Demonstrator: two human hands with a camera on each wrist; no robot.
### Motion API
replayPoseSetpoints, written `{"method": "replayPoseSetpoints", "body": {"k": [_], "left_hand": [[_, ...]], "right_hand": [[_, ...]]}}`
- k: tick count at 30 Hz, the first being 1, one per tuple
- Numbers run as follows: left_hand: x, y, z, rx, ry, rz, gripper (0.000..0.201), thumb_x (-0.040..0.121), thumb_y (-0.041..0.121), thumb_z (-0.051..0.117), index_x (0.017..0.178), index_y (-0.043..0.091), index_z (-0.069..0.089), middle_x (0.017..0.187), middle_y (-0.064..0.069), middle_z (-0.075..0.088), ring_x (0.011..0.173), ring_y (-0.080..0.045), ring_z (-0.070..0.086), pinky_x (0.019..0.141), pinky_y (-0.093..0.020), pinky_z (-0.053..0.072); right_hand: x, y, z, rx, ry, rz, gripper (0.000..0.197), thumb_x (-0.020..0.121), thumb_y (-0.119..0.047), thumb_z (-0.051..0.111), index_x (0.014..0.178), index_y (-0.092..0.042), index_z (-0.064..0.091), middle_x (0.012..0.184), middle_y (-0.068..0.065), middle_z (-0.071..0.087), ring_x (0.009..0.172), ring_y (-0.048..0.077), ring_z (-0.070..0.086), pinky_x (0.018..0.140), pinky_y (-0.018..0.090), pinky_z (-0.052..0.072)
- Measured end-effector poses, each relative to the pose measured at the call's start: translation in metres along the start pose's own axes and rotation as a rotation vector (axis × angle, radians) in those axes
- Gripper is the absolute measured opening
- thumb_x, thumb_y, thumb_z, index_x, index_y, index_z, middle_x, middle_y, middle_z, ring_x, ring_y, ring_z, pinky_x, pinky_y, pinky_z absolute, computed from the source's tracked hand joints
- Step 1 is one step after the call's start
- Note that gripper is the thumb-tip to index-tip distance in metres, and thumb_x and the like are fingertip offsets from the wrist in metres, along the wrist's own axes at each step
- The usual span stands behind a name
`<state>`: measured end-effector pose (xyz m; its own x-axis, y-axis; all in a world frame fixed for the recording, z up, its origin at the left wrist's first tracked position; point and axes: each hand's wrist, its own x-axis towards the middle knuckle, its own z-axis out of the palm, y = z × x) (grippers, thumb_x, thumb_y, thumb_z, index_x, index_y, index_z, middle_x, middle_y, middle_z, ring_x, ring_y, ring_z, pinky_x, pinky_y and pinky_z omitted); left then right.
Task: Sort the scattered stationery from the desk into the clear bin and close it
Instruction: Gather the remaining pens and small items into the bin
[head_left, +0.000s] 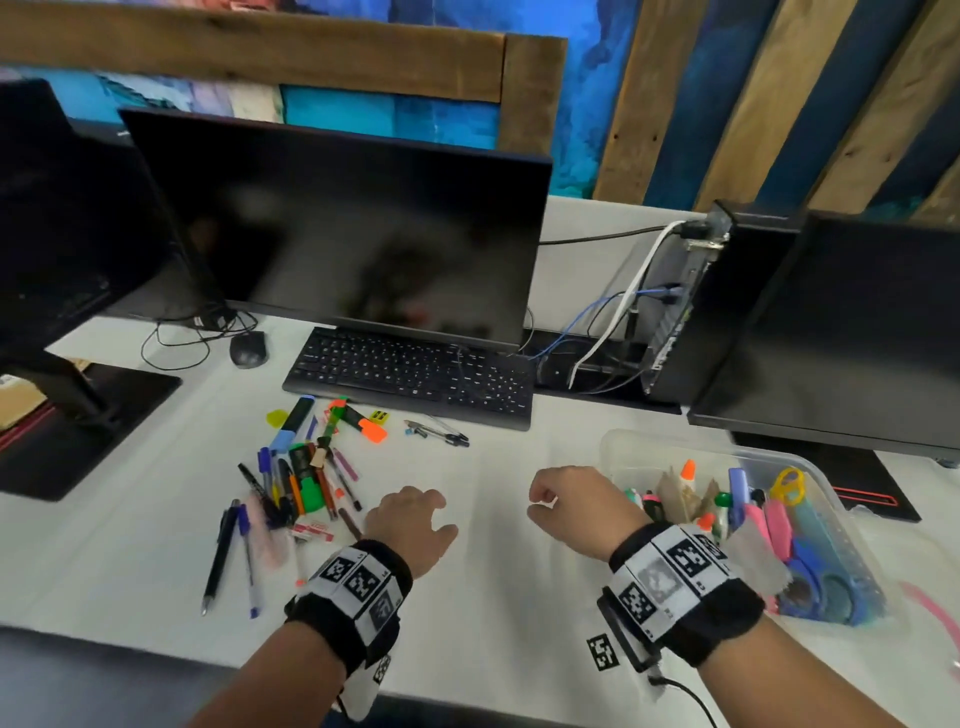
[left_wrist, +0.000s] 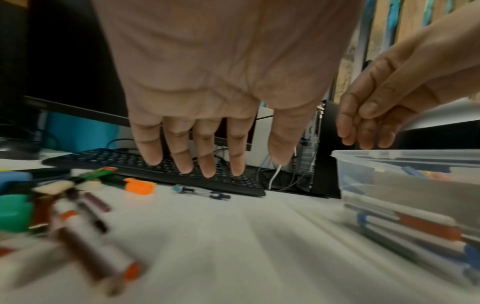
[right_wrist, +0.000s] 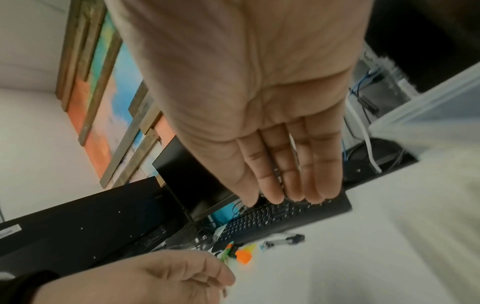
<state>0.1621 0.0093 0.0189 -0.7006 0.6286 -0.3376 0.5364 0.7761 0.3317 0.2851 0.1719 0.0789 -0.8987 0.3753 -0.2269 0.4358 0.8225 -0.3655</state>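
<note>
Left hand (head_left: 413, 525): above the white desk (head_left: 493, 587), fingers straight and spread, holding nothing; right hand (head_left: 574, 506): fingers loose, holding nothing, just beside the bin; pens (head_left: 291, 483): scattered heap at 9 o'clock of the left hand, more by the keyboard (head_left: 410, 374) at 12; bin (head_left: 831, 483): clear, unlidded, part filled, at 3 o'clock of the right hand.

Motion blur smears the pen pile (left_wrist: 67, 226) at 8 o'clock in the left wrist view. The clear bin (left_wrist: 405, 156) is cut off at 3 o'clock, its contents indistinct. Fingers of the left hand (head_left: 410, 525) are hidden in the head view.
</note>
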Motion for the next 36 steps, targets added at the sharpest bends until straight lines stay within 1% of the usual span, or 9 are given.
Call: {"method": "replayPoseSetpoints", "body": {"k": [7, 10, 14, 19, 23, 27, 30, 34, 36], "left_hand": [[0.006, -0.086, -0.007, 0.037, -0.056, -0.084, 0.043, 0.091, 0.045, 0.049, 0.13, 0.026, 0.047, 0.137, 0.001, 0.044, 0.128, -0.02, 0.041, 0.108, -0.035, 0.034], [0.007, -0.115, -0.008, 0.112, -0.014, -0.092, 0.04, 0.088, 0.049, 0.047, 0.125, 0.035, 0.048, 0.134, 0.012, 0.046, 0.127, -0.013, 0.039, 0.118, -0.046, 0.013], [0.011, -0.143, -0.011, 0.17, -0.017, -0.032, 0.044, 0.09, 0.038, 0.049, 0.134, 0.03, 0.043, 0.139, 0.006, 0.042, 0.129, -0.018, 0.038, 0.108, -0.038, 0.035], [0.016, -0.158, -0.008, 0.184, 0.017, 0.049, 0.04, 0.09, 0.032, 0.053, 0.13, 0.027, 0.048, 0.134, 0.005, 0.046, 0.125, -0.019, 0.041, 0.105, -0.035, 0.038], [0.021, -0.157, -0.004, 0.301, -0.01, 0.063, 0.042, 0.089, 0.027, 0.051, 0.13, 0.027, 0.046, 0.134, 0.004, 0.046, 0.127, -0.022, 0.039, 0.109, -0.043, 0.031], [0.027, -0.159, -0.001, 0.365, -0.042, 0.024, 0.038, 0.086, 0.021, 0.048, 0.123, 0.03, 0.05, 0.128, 0.004, 0.05, 0.124, -0.024, 0.04, 0.109, -0.054, 0.025], [0.03, -0.158, -0.002, 0.376, -0.031, 0.065, 0.035, 0.089, 0.023, 0.048, 0.124, 0.027, 0.05, 0.127, 0.002, 0.051, 0.124, -0.024, 0.041, 0.108, -0.049, 0.028], [0.029, -0.153, -0.005, 0.344, -0.012, 0.045, 0.03, 0.091, 0.034, 0.048, 0.12, 0.025, 0.051, 0.125, 0.002, 0.054, 0.12, -0.023, 0.043, 0.106, -0.048, 0.031], [0.027, -0.147, -0.009, 0.315, 0.013, 0.06, 0.029, 0.092, 0.036, 0.048, 0.118, 0.023, 0.05, 0.123, 0.001, 0.054, 0.118, -0.024, 0.045, 0.103, -0.043, 0.034]], "right_hand": [[0.04, -0.053, 0.047, 0.077, -0.162, -0.009, 0.023, 0.089, -0.024, 0.052, 0.106, -0.013, 0.064, 0.112, 0.002, 0.063, 0.104, 0.019, 0.058, 0.086, 0.026, 0.045], [0.055, -0.074, 0.066, 0.091, -0.202, 0.007, 0.025, 0.089, -0.021, 0.052, 0.109, -0.012, 0.063, 0.115, 0.004, 0.062, 0.107, 0.02, 0.057, 0.087, 0.026, 0.045], [0.072, -0.096, 0.098, 0.12, -0.228, 0.049, 0.03, 0.088, -0.019, 0.053, 0.116, -0.012, 0.06, 0.122, 0.005, 0.059, 0.111, 0.02, 0.055, 0.087, 0.023, 0.042], [0.083, -0.127, 0.137, 0.142, -0.25, 0.09, 0.044, 0.089, -0.024, 0.055, 0.131, -0.012, 0.046, 0.131, 0.008, 0.052, 0.117, 0.024, 0.051, 0.092, 0.026, 0.041], [0.092, -0.147, 0.151, 0.07, -0.184, 0.081, 0.029, 0.09, -0.018, 0.048, 0.116, -0.007, 0.05, 0.121, 0.015, 0.052, 0.109, 0.03, 0.055, 0.083, 0.029, 0.041], [0.101, -0.152, 0.151, -0.002, -0.201, 0.126, 0.026, 0.094, -0.014, 0.042, 0.117, -0.004, 0.048, 0.123, 0.017, 0.054, 0.112, 0.03, 0.055, 0.087, 0.031, 0.044], [0.102, -0.149, 0.148, -0.021, -0.261, 0.187, 0.011, 0.091, -0.01, 0.044, 0.102, -0.012, 0.041, 0.124, 0.015, 0.055, 0.114, 0.03, 0.056, 0.081, 0.029, 0.044], [0.1, -0.143, 0.142, -0.02, -0.302, 0.244, 0.019, 0.089, -0.011, 0.049, 0.076, -0.014, 0.036, 0.125, 0.013, 0.057, 0.114, 0.029, 0.057, 0.073, 0.026, 0.039], [0.098, -0.139, 0.14, 0.008, -0.299, 0.252, 0.012, 0.088, -0.012, 0.05, 0.08, -0.014, 0.041, 0.124, 0.012, 0.058, 0.113, 0.028, 0.058, 0.071, 0.024, 0.037]]}}
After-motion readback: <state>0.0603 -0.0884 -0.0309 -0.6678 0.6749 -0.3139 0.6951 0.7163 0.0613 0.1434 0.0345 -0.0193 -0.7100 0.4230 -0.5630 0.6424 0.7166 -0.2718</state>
